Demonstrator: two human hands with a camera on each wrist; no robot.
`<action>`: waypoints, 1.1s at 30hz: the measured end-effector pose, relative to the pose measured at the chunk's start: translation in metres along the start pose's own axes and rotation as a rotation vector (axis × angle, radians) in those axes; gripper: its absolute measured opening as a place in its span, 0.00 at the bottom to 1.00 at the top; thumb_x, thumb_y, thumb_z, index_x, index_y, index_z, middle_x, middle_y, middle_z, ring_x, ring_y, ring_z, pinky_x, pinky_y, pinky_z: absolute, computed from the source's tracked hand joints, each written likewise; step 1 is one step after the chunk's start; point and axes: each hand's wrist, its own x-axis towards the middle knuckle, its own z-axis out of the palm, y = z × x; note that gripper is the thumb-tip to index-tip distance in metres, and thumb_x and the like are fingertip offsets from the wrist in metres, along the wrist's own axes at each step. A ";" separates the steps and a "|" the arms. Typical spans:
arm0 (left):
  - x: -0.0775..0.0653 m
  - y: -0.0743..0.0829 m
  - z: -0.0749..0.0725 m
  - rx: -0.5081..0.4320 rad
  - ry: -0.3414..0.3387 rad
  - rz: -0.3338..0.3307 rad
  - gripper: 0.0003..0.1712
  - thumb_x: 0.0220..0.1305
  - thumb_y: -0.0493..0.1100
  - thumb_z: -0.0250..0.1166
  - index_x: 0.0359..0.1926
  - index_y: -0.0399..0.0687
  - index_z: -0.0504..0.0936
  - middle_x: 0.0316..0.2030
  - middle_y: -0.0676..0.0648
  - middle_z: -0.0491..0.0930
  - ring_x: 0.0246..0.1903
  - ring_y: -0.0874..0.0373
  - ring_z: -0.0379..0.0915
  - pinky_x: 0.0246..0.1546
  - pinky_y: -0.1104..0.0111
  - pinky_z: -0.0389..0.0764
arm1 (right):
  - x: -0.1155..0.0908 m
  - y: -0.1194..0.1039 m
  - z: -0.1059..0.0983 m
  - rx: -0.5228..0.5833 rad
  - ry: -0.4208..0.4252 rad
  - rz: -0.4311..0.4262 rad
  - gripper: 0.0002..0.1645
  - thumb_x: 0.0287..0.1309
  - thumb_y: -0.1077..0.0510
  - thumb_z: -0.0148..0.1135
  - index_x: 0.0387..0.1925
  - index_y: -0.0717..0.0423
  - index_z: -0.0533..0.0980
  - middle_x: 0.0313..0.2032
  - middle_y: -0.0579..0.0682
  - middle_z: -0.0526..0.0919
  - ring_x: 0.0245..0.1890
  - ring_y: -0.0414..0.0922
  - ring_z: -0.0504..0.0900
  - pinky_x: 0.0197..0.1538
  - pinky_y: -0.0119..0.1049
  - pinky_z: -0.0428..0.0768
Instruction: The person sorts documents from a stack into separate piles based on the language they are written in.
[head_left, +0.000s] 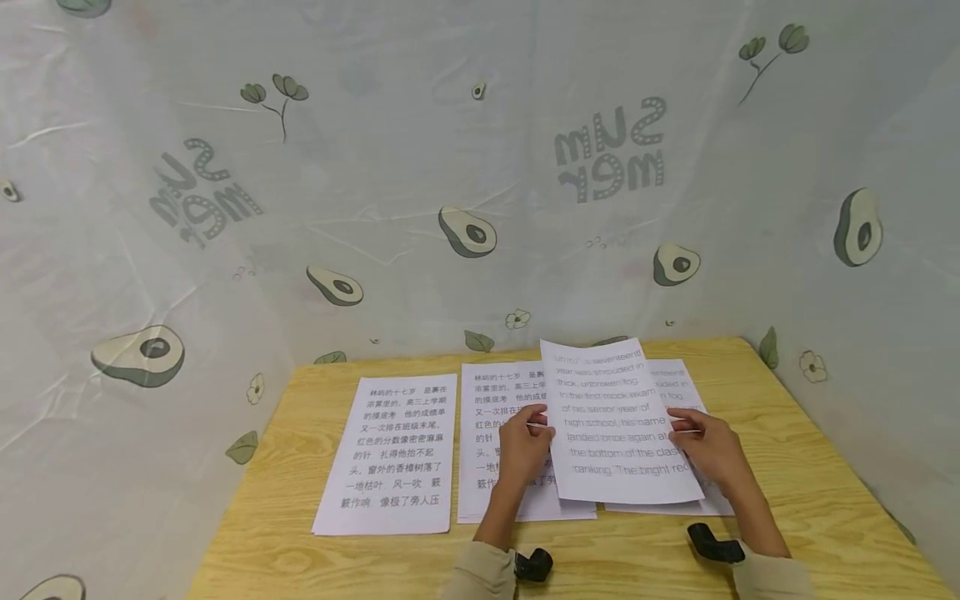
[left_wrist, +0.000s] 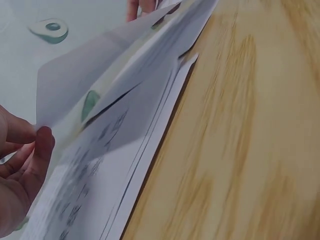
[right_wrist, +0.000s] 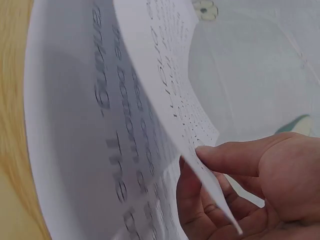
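Head view: left hand [head_left: 525,443] and right hand [head_left: 708,446] pinch opposite side edges of raised sheet [head_left: 611,425] — held over middle papers [head_left: 483,454] and right paper [head_left: 678,382], long axis pointing away, top slanting left; reads "high school, his name". Farther, curtain [head_left: 420,133] — mirrored "summer".

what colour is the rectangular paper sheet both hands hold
The sheet is white, seen best in the head view.

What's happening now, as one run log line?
left hand: pinches raised English sheet, left edge | right hand: pinches same sheet, right edge | table: English paper at right, Chinese paper at left and middle
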 end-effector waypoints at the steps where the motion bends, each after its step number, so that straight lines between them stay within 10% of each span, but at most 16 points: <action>1: 0.000 0.001 0.003 -0.003 -0.003 0.004 0.22 0.63 0.29 0.73 0.58 0.41 0.88 0.42 0.48 0.88 0.35 0.67 0.83 0.36 0.76 0.85 | 0.000 0.002 -0.003 -0.006 0.004 0.004 0.28 0.71 0.64 0.64 0.69 0.70 0.75 0.55 0.70 0.85 0.51 0.59 0.86 0.39 0.24 0.75; 10: -0.001 0.009 0.032 -0.023 -0.027 -0.019 0.21 0.62 0.30 0.73 0.57 0.42 0.88 0.40 0.50 0.87 0.35 0.68 0.83 0.37 0.76 0.85 | -0.001 0.016 -0.027 -0.080 0.037 0.005 0.28 0.72 0.62 0.64 0.68 0.71 0.75 0.55 0.72 0.84 0.52 0.65 0.85 0.39 0.27 0.73; 33: -0.001 0.017 0.078 0.005 -0.050 -0.037 0.20 0.62 0.30 0.74 0.55 0.42 0.88 0.36 0.53 0.85 0.33 0.71 0.79 0.36 0.77 0.81 | 0.003 0.058 -0.052 -0.079 -0.032 0.036 0.29 0.76 0.59 0.62 0.68 0.76 0.73 0.55 0.75 0.83 0.37 0.38 0.82 0.34 0.32 0.81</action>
